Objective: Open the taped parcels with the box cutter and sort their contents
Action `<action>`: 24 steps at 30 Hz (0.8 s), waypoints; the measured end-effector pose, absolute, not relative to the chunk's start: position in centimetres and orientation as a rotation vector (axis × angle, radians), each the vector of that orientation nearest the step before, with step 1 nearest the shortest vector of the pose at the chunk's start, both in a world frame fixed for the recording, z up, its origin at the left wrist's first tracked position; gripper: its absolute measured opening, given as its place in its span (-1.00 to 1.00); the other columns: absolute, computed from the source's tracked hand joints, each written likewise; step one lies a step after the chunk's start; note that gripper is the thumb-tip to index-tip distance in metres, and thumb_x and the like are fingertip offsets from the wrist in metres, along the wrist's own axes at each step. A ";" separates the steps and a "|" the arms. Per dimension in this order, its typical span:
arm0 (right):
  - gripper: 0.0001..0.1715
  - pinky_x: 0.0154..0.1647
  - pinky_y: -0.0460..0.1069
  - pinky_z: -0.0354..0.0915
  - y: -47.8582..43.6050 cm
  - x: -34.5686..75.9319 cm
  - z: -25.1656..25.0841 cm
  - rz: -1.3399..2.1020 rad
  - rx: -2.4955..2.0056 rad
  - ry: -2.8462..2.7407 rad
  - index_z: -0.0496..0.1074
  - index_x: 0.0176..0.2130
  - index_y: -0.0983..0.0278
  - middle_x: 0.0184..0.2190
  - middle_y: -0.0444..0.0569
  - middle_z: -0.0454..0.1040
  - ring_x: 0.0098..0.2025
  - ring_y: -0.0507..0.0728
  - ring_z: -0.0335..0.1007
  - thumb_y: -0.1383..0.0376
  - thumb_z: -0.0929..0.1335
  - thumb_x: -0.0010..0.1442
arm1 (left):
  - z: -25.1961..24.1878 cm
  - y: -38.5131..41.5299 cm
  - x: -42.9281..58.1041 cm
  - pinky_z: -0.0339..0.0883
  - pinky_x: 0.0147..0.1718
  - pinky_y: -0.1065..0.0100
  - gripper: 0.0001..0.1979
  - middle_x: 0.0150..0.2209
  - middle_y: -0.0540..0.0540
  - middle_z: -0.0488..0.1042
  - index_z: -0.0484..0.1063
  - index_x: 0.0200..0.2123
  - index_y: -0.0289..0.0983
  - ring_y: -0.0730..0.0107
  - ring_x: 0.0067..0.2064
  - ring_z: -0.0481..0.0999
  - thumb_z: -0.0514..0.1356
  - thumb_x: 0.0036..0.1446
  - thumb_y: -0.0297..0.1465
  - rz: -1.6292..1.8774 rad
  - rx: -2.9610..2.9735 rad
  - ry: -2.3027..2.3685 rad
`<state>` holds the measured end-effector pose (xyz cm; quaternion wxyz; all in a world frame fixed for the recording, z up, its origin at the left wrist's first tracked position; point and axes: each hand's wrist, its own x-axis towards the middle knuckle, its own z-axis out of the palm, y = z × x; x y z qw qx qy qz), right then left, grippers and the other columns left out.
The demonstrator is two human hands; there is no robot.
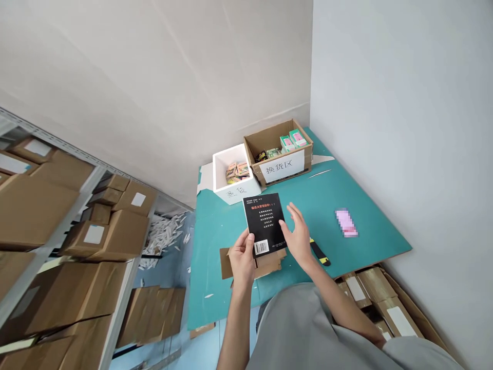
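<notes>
A black book (262, 220) with red and white text and a barcode on its back cover is held up over the teal table (346, 190). My left hand (242, 257) grips its lower left corner, fingers closed on it. My right hand (296, 232) touches the book's right edge with fingers stretched out. Under the book lies an opened brown cardboard package (265, 263).
A white foam box (231, 177) and a labelled cardboard box (280, 150), both holding small items, stand at the table's far side. A black-and-yellow cutter (319, 253) and a pink item (345, 222) lie to the right. Shelves of cartons (57, 221) fill the left; more cartons (381, 298) sit below right.
</notes>
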<state>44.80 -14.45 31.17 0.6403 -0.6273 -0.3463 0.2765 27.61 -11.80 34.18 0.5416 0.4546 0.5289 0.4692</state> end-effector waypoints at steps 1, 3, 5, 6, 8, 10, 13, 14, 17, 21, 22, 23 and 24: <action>-0.31 0.50 0.37 0.45 -14.6 44.4 31.4 0.628 -1.436 -0.813 0.63 0.30 0.17 0.43 0.20 0.58 0.49 0.45 0.49 -0.18 0.46 0.41 | 34.2 -12.0 27.9 0.66 0.25 -0.08 -0.29 0.14 -0.26 0.79 0.73 0.22 -0.24 -0.14 0.19 0.79 0.51 0.24 0.15 1.144 1.105 1.268; -0.31 0.37 0.33 0.57 -15.2 43.4 32.2 0.746 -1.390 -0.864 0.64 0.31 0.15 0.39 0.19 0.62 0.39 0.45 0.61 -0.16 0.48 0.39 | 34.3 -12.5 28.4 0.62 0.31 -0.08 -0.32 0.16 -0.25 0.78 0.73 0.22 -0.23 -0.17 0.27 0.75 0.47 0.29 0.15 1.183 1.180 1.278; -0.33 0.12 0.22 0.67 -15.8 42.3 33.1 0.868 -1.343 -0.908 0.65 0.28 0.12 0.22 0.15 0.74 0.14 0.41 0.76 -0.15 0.53 0.35 | 34.4 -13.4 29.0 0.59 0.35 -0.11 -0.38 0.19 -0.24 0.77 0.75 0.18 -0.20 -0.19 0.30 0.72 0.44 0.33 0.15 1.170 1.299 1.266; -0.39 0.00 0.16 0.67 -16.0 42.0 33.5 0.888 -1.339 -0.923 0.66 0.22 0.12 0.09 0.10 0.78 0.01 0.38 0.78 -0.14 0.53 0.35 | 34.4 -13.8 29.3 0.56 0.39 -0.13 -0.41 0.22 -0.24 0.75 0.76 0.17 -0.18 -0.20 0.32 0.70 0.43 0.34 0.13 1.145 1.380 1.237; -0.53 -0.17 0.08 0.58 -16.4 42.0 34.0 0.852 -1.365 -0.936 0.67 -0.03 0.13 -0.22 0.00 0.76 -0.25 0.27 0.71 -0.16 0.47 0.43 | 34.4 -14.5 29.4 0.48 0.46 -0.14 -0.47 0.29 -0.25 0.71 0.76 0.18 -0.14 -0.18 0.39 0.65 0.43 0.36 0.08 1.056 1.537 1.129; -0.46 -0.29 0.02 0.45 -16.6 43.0 34.1 0.809 -1.370 -0.923 0.57 -0.24 0.15 -0.42 -0.09 0.62 -0.38 0.19 0.56 -0.20 0.38 0.50 | 34.5 -14.4 29.2 0.44 0.50 -0.12 -0.46 0.36 -0.26 0.66 0.74 0.22 -0.13 -0.16 0.45 0.60 0.44 0.36 0.07 0.976 1.591 1.033; -0.36 -0.34 -0.01 0.36 -16.7 45.1 33.7 0.821 -1.318 -0.884 0.47 -0.34 0.16 -0.47 -0.13 0.52 -0.38 0.15 0.45 -0.27 0.38 0.49 | 34.8 -13.0 27.9 0.49 0.45 -0.09 -0.37 0.42 -0.30 0.60 0.69 0.29 -0.15 -0.14 0.44 0.60 0.43 0.36 0.11 1.040 1.459 1.166; -0.35 -0.33 -0.01 0.37 -16.7 45.6 33.6 0.844 -1.295 -0.870 0.47 -0.34 0.17 -0.46 -0.13 0.51 -0.36 0.15 0.45 -0.29 0.39 0.47 | 34.9 -12.5 27.4 0.50 0.44 -0.08 -0.35 0.42 -0.31 0.60 0.68 0.29 -0.16 -0.13 0.43 0.61 0.45 0.34 0.12 1.080 1.391 1.242; -0.33 -0.27 -0.01 0.43 -16.7 46.3 33.0 0.910 -1.245 -0.842 0.51 -0.34 0.18 -0.42 -0.11 0.54 -0.29 0.17 0.49 -0.31 0.43 0.43 | 35.1 -11.4 26.3 0.56 0.36 -0.07 -0.37 0.29 -0.33 0.70 0.72 0.19 -0.22 -0.13 0.33 0.69 0.48 0.30 0.12 1.001 1.188 1.222; -0.30 -0.22 0.04 0.54 -16.3 46.2 31.9 0.949 -1.276 -0.852 0.67 -0.12 0.20 -0.36 -0.07 0.64 -0.28 0.20 0.59 -0.34 0.40 0.43 | 34.9 -11.7 25.9 0.65 0.19 -0.01 -0.41 0.12 -0.33 0.78 0.75 0.08 -0.30 -0.08 0.11 0.80 0.51 0.27 0.08 0.863 1.012 1.032; -0.28 -0.14 0.08 0.60 -16.1 46.0 31.6 0.927 -1.306 -0.854 0.70 0.00 0.21 -0.30 -0.03 0.70 -0.22 0.23 0.65 -0.34 0.41 0.42 | 34.7 -11.9 26.0 0.66 0.17 0.01 -0.40 0.11 -0.33 0.79 0.75 0.08 -0.30 -0.07 0.09 0.81 0.54 0.24 0.07 0.888 0.997 1.050; -0.25 -0.01 0.14 0.64 -16.0 45.8 31.4 0.886 -1.343 -0.855 0.70 0.13 0.22 -0.18 0.03 0.76 -0.12 0.27 0.71 -0.32 0.42 0.42 | 34.6 -12.1 26.1 0.65 0.16 0.02 -0.39 0.11 -0.32 0.79 0.75 0.09 -0.29 -0.07 0.09 0.81 0.56 0.21 0.06 0.919 0.991 1.075; -0.21 0.15 0.20 0.64 -16.0 45.6 31.3 0.834 -1.381 -0.856 0.68 0.24 0.22 -0.03 0.09 0.79 0.02 0.32 0.74 -0.30 0.44 0.41 | 34.4 -12.3 26.2 0.65 0.17 0.02 -0.38 0.11 -0.32 0.79 0.75 0.10 -0.29 -0.07 0.10 0.81 0.57 0.19 0.07 0.952 0.991 1.101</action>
